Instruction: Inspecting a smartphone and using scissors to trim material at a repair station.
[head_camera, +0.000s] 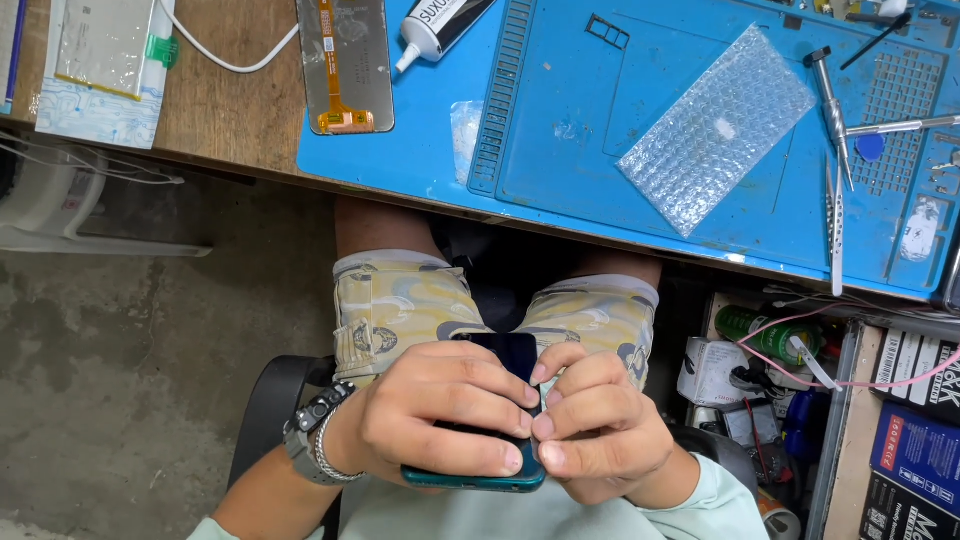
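Head cam: left hand (437, 412) wraps tight round a dark phone (497, 417) w/ teal edge, held over the lap below the blue mat (560, 150). Right hand (597, 425) curled, fingertips (541, 427) pinching at phone's right edge. Bubble wrap (716, 128) lies on mat, tweezers (836, 232) beside it.

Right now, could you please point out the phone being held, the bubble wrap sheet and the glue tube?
phone (505, 352), head view, on its dark screen above the fingers.
bubble wrap sheet (715, 128), head view, its middle.
glue tube (437, 28), head view, its body.
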